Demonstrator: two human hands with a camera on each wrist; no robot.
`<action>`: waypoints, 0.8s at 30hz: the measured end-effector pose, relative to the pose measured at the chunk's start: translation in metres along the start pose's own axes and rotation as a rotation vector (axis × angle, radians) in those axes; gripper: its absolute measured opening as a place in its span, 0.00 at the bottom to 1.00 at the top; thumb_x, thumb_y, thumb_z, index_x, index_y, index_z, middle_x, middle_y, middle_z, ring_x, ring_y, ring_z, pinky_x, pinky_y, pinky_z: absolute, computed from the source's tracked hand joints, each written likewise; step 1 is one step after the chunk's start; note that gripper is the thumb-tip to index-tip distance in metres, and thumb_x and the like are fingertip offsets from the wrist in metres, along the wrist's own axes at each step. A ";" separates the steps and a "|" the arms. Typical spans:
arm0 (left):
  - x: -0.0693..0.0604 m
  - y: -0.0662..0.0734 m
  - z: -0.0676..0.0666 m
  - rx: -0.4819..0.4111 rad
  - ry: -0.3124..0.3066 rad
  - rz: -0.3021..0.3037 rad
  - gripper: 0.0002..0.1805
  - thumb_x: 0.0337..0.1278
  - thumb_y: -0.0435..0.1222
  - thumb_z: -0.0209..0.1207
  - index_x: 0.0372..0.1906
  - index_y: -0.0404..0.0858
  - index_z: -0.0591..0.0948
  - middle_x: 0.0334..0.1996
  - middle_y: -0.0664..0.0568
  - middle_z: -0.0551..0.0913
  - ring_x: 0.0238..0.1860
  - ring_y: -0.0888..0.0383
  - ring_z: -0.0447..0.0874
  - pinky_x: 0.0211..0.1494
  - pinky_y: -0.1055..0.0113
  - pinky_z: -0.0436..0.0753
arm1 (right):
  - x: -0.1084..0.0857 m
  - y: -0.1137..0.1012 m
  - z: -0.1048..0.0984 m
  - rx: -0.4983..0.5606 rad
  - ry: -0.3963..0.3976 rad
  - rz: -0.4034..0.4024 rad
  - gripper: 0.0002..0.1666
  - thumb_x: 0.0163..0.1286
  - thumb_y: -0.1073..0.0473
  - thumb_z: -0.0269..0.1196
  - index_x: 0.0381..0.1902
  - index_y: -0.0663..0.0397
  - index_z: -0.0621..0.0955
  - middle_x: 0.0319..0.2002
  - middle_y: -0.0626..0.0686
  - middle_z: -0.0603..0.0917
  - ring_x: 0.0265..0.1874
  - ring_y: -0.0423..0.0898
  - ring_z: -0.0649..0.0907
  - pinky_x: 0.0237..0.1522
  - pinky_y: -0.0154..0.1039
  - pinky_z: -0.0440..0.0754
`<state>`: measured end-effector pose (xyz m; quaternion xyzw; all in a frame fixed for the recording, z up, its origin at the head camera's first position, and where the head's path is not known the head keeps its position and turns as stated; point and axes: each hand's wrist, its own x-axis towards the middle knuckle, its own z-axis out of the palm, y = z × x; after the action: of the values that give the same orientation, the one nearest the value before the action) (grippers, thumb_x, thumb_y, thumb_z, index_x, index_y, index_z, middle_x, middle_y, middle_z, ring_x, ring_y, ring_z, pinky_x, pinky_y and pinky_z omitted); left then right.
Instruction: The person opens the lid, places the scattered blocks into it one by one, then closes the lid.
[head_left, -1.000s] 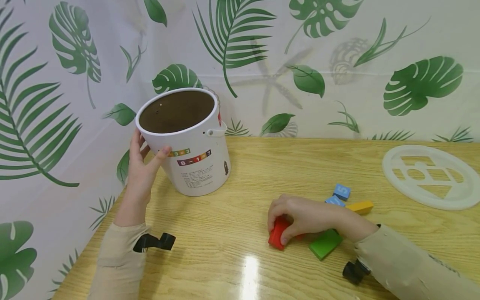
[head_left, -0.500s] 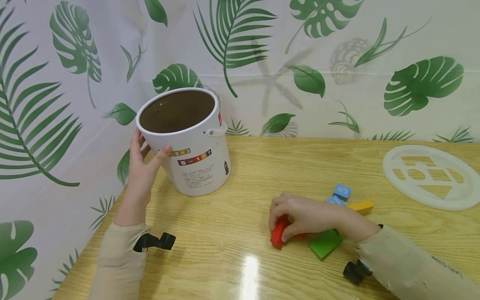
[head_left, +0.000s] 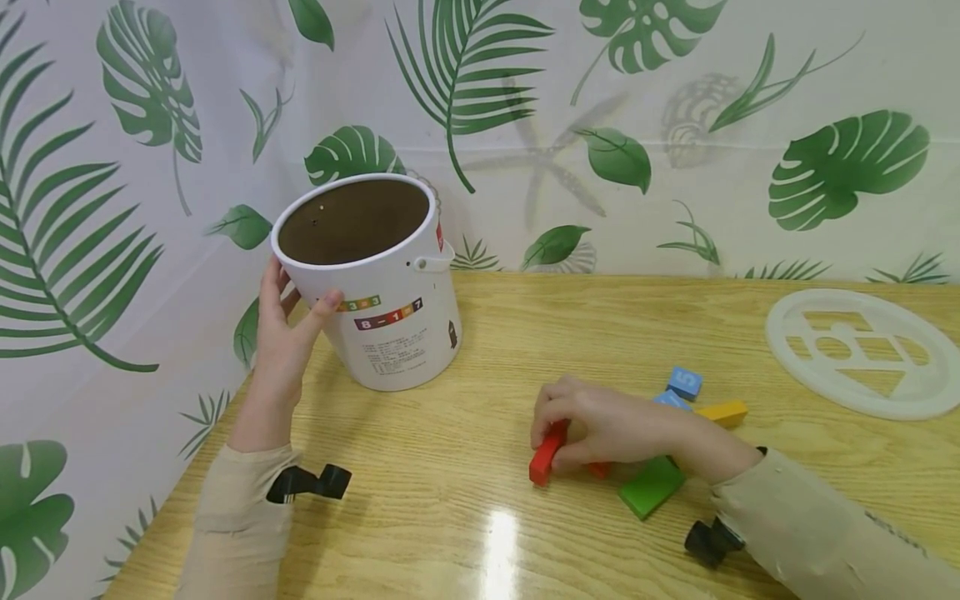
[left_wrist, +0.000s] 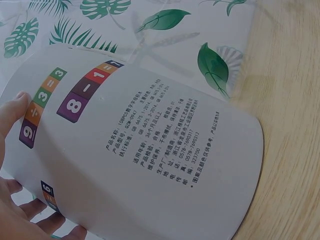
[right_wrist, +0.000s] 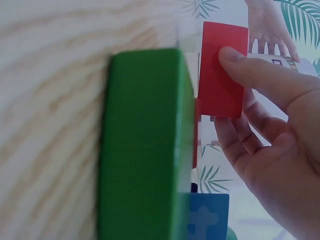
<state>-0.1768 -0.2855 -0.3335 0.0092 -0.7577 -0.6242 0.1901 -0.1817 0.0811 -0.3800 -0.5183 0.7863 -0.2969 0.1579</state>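
A white bucket with printed sums on its side stands on the table at left. My left hand holds its left side, thumb on the front and fingers round the side. My right hand pinches a red block between thumb and fingers, just over the table; in the right wrist view its flat red face shows under the thumb. Part of another red piece peeks out below that hand. Close by lie a green block, a yellow block and two blue blocks.
A translucent round plate with cut-out shapes lies at the right. Behind the wooden table hangs a white cloth printed with green leaves. The bucket's handle hangs on its right side.
My right hand has tilted the red block and shifted it slightly left, narrow side now facing the head camera. The left hand and the bucket have stayed put.
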 end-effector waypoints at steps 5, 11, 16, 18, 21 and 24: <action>0.000 0.000 0.000 -0.004 -0.001 -0.002 0.49 0.56 0.46 0.65 0.75 0.62 0.47 0.73 0.56 0.49 0.71 0.49 0.50 0.68 0.42 0.58 | 0.003 -0.004 -0.003 -0.013 0.032 0.008 0.10 0.60 0.60 0.69 0.39 0.40 0.82 0.40 0.38 0.75 0.43 0.41 0.72 0.46 0.38 0.75; 0.000 -0.001 0.000 -0.009 0.000 0.008 0.48 0.55 0.46 0.65 0.74 0.63 0.48 0.73 0.57 0.50 0.70 0.50 0.51 0.68 0.43 0.58 | 0.007 -0.009 -0.012 -0.013 0.067 -0.015 0.11 0.60 0.64 0.68 0.39 0.42 0.82 0.40 0.39 0.76 0.44 0.41 0.73 0.46 0.37 0.78; 0.000 -0.001 0.000 -0.012 -0.004 0.011 0.48 0.55 0.46 0.65 0.74 0.63 0.48 0.73 0.57 0.50 0.70 0.50 0.50 0.68 0.44 0.58 | 0.013 -0.014 -0.023 -0.022 0.113 -0.062 0.11 0.60 0.65 0.68 0.39 0.46 0.82 0.40 0.41 0.77 0.43 0.42 0.74 0.45 0.36 0.79; 0.000 -0.001 0.000 -0.013 -0.006 0.010 0.48 0.55 0.46 0.65 0.74 0.63 0.48 0.73 0.57 0.49 0.70 0.50 0.50 0.68 0.43 0.57 | 0.016 -0.016 -0.027 -0.031 0.135 -0.088 0.11 0.60 0.66 0.68 0.39 0.48 0.83 0.40 0.42 0.77 0.42 0.43 0.74 0.44 0.36 0.79; 0.000 -0.001 0.000 -0.013 -0.006 0.012 0.48 0.55 0.45 0.65 0.74 0.62 0.48 0.73 0.57 0.49 0.70 0.50 0.50 0.68 0.43 0.57 | 0.021 -0.018 -0.033 -0.051 0.162 -0.119 0.10 0.60 0.67 0.68 0.39 0.51 0.83 0.40 0.44 0.77 0.41 0.43 0.75 0.43 0.35 0.80; 0.000 0.000 0.000 -0.014 -0.006 0.014 0.48 0.55 0.45 0.65 0.74 0.62 0.47 0.73 0.57 0.49 0.70 0.50 0.50 0.68 0.43 0.58 | 0.027 -0.021 -0.039 -0.079 0.194 -0.125 0.10 0.60 0.67 0.68 0.38 0.51 0.83 0.40 0.45 0.77 0.40 0.42 0.76 0.43 0.35 0.80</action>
<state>-0.1767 -0.2856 -0.3339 0.0007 -0.7540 -0.6281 0.1921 -0.1990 0.0626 -0.3346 -0.5407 0.7753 -0.3238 0.0415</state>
